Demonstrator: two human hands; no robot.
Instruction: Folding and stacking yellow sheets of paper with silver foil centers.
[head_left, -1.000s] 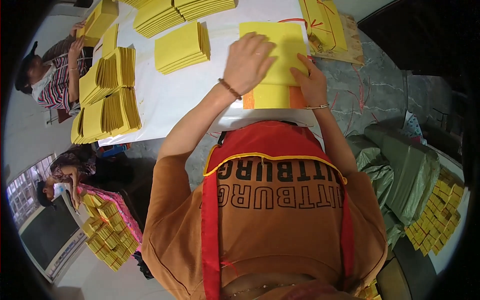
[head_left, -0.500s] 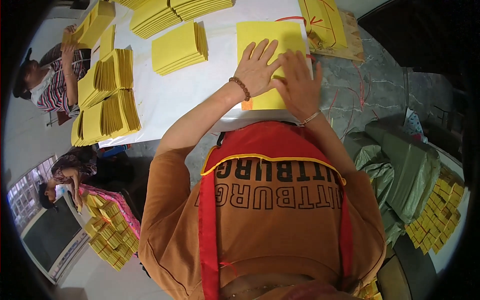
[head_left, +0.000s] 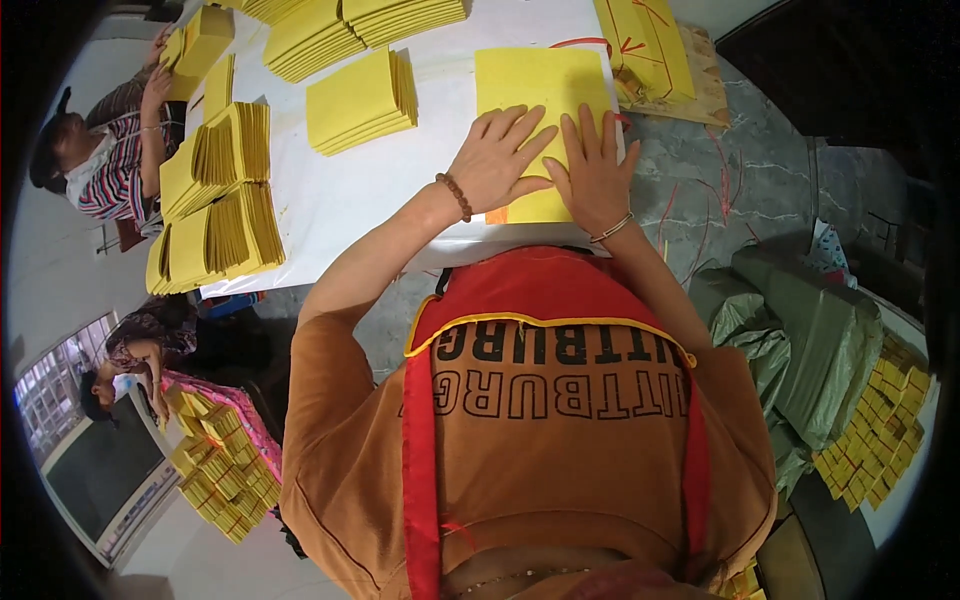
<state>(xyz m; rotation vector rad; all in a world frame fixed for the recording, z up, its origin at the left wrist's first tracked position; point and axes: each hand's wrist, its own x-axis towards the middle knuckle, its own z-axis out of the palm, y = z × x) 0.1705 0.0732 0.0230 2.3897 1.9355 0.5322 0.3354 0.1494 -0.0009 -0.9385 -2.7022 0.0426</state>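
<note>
A yellow sheet of paper (head_left: 540,80) lies at the near right part of the white-covered table, with a small orange patch at its near left corner. My left hand (head_left: 503,155), a beaded bracelet at its wrist, rests flat over the sheet's left side, fingers spread. On the right side my right hand (head_left: 597,175) lies with fingers stretched toward the far edge, a thin bangle on its wrist. The two hands are apart, and neither holds anything. Left of the sheet is a stack of folded yellow paper (head_left: 360,100).
More folded stacks (head_left: 225,160) line the table's left edge, others its far side. A yellow bundle tied with red string (head_left: 650,50) sits on a wooden board (head_left: 705,75) at right. Two people (head_left: 110,170) handle yellow paper at left. Green plastic-covered bundles (head_left: 800,330) stand at right.
My left hand has slid toward me and a little left on the sheet. The right hand, blurred and overlapping it earlier, now lies flat and separate.
</note>
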